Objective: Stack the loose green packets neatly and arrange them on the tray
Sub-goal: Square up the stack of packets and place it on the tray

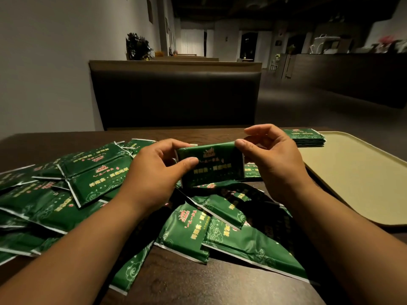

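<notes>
Both hands hold one small bundle of green packets (212,165) upright above the table. My left hand (154,172) grips its left end, thumb across the front. My right hand (273,157) pinches its upper right corner with thumb and fingers. Several loose green packets (88,175) with gold and pink print lie scattered over the dark table, left of the hands and in front of them (193,227). A neat stack of green packets (306,137) sits at the far left corner of the beige tray (356,177), on the right.
The dark wooden table (187,282) has its front edge near me. A dark padded booth seat (176,95) faces me across the table. A counter (352,73) stands far right across an open floor.
</notes>
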A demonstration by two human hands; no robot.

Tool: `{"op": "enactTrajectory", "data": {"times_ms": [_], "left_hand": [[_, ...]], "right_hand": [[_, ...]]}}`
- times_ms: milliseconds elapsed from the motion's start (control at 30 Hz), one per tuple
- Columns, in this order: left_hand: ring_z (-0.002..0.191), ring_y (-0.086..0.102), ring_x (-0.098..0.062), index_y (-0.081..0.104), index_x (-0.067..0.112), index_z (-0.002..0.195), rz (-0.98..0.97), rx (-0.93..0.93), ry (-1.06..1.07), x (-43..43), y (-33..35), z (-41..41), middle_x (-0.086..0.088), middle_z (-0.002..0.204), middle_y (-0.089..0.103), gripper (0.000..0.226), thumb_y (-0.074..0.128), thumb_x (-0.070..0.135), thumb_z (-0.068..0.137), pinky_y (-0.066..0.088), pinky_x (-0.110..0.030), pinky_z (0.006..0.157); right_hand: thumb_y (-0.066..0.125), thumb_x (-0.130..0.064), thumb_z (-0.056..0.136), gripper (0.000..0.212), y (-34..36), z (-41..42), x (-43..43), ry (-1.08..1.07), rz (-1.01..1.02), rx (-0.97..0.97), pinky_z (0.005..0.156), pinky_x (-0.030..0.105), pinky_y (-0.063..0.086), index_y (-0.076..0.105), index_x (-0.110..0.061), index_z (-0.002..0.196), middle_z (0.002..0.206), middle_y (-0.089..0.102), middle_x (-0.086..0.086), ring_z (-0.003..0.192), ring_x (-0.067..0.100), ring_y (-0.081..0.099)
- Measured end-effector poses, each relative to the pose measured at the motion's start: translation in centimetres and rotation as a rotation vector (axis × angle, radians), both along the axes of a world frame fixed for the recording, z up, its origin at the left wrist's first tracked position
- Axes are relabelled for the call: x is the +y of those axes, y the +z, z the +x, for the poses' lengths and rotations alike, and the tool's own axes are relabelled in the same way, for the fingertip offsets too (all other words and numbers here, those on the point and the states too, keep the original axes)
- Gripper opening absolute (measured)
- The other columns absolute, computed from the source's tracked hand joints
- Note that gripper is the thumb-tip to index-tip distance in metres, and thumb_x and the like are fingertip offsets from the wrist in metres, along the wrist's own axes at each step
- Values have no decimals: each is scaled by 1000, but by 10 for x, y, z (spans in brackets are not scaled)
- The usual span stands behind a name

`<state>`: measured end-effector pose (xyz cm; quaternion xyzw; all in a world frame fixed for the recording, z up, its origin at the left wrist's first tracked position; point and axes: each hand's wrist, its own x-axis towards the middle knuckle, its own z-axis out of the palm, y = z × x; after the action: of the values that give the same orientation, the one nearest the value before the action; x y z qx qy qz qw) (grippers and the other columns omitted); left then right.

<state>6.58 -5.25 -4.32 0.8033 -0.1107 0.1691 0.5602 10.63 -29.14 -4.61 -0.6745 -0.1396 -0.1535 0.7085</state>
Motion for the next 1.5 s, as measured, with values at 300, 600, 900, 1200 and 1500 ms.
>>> {"op": "enactTrajectory", "data": {"times_ms": [300,600,900,1200,1500], "left_hand": [[92,71,-14,70,31,117,102,7,141,3,-1,3,11,100,75,28,76,36,90,60,-36,82],[125,41,-13,58,39,131,777,126,191,4,-10,3,14,121,55,68,72,74,73,39,-35,101],[125,44,-17,58,37,133,836,199,177,3,-9,2,12,119,62,77,67,82,70,44,-45,106],[131,45,-20,47,41,142,851,221,186,-2,-5,-2,13,130,62,77,66,77,77,33,-44,108],[100,56,-5,50,42,134,531,146,141,-1,-3,-6,16,113,55,76,92,42,70,44,-24,78]], "right_hand": [[68,-5,95,22,-2,3,2,24,-254,106,86,37,58,66,-19,113,108,76,5,101,23,74],[60,-15,86,23,1,17,-24,-534,-159,236,59,31,43,71,-14,106,90,72,7,69,21,58],[58,-13,93,17,3,9,-26,-600,-500,364,60,34,47,65,-4,107,80,63,10,68,21,58],[68,-20,91,42,-8,20,-32,-601,-878,406,86,41,51,60,-6,130,113,68,16,106,39,63],[73,-33,90,45,-12,21,-24,-525,-849,176,87,33,49,62,-20,132,110,72,-3,103,21,65]]}}
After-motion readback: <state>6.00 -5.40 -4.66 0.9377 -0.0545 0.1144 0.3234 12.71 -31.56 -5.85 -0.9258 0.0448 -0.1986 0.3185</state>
